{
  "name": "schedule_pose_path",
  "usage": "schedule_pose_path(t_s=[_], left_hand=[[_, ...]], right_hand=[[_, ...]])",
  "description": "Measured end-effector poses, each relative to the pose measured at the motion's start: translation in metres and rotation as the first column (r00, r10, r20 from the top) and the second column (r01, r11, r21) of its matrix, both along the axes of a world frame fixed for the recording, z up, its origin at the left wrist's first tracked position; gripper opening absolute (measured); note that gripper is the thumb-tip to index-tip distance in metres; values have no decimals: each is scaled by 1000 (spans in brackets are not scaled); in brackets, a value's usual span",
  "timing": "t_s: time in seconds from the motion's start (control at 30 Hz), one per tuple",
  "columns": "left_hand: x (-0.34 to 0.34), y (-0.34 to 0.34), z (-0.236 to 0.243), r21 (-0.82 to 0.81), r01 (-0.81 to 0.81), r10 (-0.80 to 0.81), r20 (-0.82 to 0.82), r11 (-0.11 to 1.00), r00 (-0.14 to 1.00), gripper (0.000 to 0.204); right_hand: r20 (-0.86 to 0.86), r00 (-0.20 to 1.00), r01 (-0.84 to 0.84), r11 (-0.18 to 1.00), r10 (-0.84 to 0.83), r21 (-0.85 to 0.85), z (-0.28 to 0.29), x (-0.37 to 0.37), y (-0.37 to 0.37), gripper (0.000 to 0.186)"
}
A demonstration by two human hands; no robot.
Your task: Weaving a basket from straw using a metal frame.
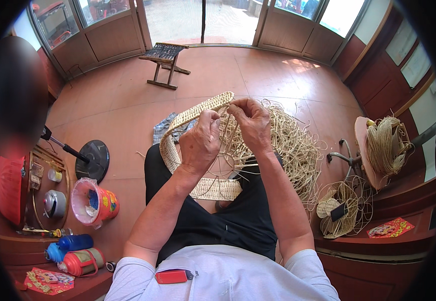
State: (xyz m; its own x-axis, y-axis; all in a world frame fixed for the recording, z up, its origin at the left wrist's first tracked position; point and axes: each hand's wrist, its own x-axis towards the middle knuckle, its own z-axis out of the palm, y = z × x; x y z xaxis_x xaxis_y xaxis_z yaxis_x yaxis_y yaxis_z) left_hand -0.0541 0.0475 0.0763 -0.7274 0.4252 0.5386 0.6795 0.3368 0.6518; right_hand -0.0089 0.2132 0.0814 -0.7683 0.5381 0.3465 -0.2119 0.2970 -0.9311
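Observation:
A long braided straw band (pixel 194 113) curls in a loop from in front of my hands, down over my left knee, to a flat stretch between my legs. Its upper end lies right at my fingertips. My right hand (pixel 252 124) is closed in a pinch on a straw strand at that end. Just lower and to the left, my left hand (pixel 201 143) also pinches with thumb and fingers on a straw strand, beside the band. Thin strands hang in loops below both hands. Beyond my right knee spreads a big tangled heap of loose straw strands (pixel 293 145).
Ahead stands a folding stool (pixel 165 52) before the doorway. To the left are a fan's round base (pixel 92 158), a lined red bucket (pixel 109 204) and several bottles (pixel 75 243). On the right, a swivel chair (pixel 362 145) bears a straw bundle (pixel 386 143).

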Motion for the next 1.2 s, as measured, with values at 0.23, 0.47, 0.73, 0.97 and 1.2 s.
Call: schedule_pose_path(t_s=[0.23, 0.47, 0.73, 0.97, 1.2], left_hand=[[24, -25, 16, 69, 52, -69, 269, 996, 961, 20], [33, -98, 33, 353, 80, -256, 486, 932, 836, 22], [6, -235, 53, 260, -290, 166, 411, 921, 896, 17], [-93, -504, 29, -59, -769, 771, 92, 636, 630, 38], [-140, -542, 66, -37, -859, 849, -138, 510, 510, 54]], right_hand=[[-55, 965, 260, 916, -256, 306, 6, 5, -17, 14], [-258, 932, 361, 704, -254, 611, 5, 9, -23, 21], [-332, 917, 400, 545, -223, 737, 8, 2, -3, 15], [-368, 914, 392, 606, -171, 693, 12, -6, -2, 10], [-47, 990, 142, 960, -134, 243, 22, -7, -9, 9]])
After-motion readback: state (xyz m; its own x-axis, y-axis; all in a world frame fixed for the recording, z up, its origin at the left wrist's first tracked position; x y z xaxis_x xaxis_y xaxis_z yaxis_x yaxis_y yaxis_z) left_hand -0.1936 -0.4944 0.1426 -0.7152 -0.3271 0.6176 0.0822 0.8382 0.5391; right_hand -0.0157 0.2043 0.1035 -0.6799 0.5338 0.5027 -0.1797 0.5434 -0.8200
